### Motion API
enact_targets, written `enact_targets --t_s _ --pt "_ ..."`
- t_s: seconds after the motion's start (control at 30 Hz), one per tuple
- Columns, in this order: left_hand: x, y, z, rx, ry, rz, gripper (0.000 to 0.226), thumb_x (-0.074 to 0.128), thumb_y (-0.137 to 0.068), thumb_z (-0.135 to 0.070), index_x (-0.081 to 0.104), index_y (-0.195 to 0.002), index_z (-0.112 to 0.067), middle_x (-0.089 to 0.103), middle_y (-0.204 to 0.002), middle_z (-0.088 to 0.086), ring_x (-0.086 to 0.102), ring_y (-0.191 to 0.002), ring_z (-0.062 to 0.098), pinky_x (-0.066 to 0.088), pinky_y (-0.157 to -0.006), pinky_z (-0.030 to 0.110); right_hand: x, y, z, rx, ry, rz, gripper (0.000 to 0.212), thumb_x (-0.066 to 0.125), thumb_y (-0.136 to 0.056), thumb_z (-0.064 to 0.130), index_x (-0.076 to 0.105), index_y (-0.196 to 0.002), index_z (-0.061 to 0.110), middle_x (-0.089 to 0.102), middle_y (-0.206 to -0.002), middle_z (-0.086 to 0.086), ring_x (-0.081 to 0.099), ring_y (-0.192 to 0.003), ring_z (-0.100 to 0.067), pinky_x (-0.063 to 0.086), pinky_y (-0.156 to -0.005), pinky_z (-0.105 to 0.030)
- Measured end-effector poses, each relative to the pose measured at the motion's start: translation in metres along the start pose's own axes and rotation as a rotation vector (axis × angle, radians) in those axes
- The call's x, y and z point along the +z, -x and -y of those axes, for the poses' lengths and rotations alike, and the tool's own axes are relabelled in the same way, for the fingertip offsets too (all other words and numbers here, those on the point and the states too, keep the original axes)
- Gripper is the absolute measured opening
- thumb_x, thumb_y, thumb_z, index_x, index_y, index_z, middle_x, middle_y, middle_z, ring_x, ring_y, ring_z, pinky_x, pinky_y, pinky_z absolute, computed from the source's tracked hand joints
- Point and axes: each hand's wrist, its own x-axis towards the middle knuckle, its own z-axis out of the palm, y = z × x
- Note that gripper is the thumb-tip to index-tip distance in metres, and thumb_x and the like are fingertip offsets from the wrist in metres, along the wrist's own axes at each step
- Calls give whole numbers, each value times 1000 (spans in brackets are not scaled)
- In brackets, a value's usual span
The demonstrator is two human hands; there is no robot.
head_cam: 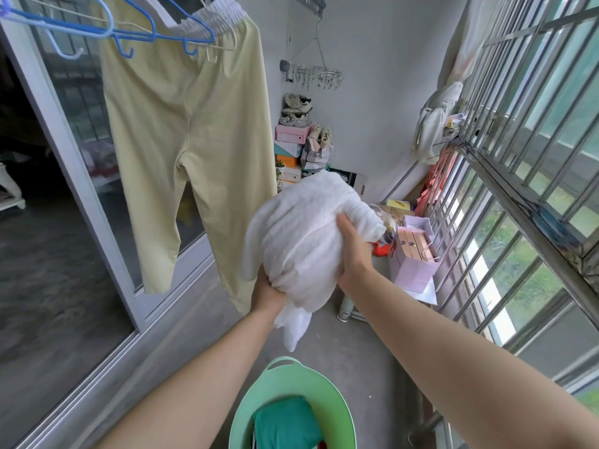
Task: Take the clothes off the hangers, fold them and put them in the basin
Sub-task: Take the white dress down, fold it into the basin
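Observation:
Both hands hold a bundled white garment (pixel 301 234) in the air above the floor. My left hand (pixel 267 291) grips its lower edge from below, and my right hand (pixel 351 251) clasps its right side. A loose end of the cloth dangles under my left hand. Straight below, at the bottom of the view, stands a light green basin (pixel 275 382) with a folded teal garment (pixel 285 422) inside. Pale yellow trousers (pixel 188 134) hang at the upper left from a white hanger (pixel 220 17), next to empty blue hangers (pixel 136 30).
A sliding glass door (pixel 74 176) runs along the left. A barred metal window grille (pixel 518 150) lines the right. Stacked shoe boxes (pixel 290 147), shoes, a pink paper bag (pixel 413 257) and other clutter fill the far end. A metal peg rack (pixel 311 77) hangs on the back wall.

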Motion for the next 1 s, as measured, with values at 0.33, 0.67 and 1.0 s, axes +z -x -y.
enact_targets --t_s 0.33,0.67,1.0 --pt "-27 -3 11 -269 674 411 87 50 -63 3 32 -145 -20 48 -141 13 57 -118 32 53 -86 41 -28 -1 -36 221 -173 -30 68 74 -66 55 60 -119 14 68 -112 -11 64 -102 -32 48 -94 -49" --pt "-46 -16 1 -345 672 528 60 55 -77 -67 67 -117 -23 66 -122 6 58 -117 26 42 -102 42 -42 5 -48 358 -30 375 50 56 -86 50 59 -126 21 66 -121 -12 59 -114 -35 44 -94 -49" --pt "-52 -25 17 -357 703 549 32 71 -61 -32 70 -90 -17 65 -105 8 56 -111 28 36 -105 40 -44 15 -70 446 -116 481 64 42 -86 69 59 -130 26 61 -130 -7 59 -118 -31 38 -103 -49"
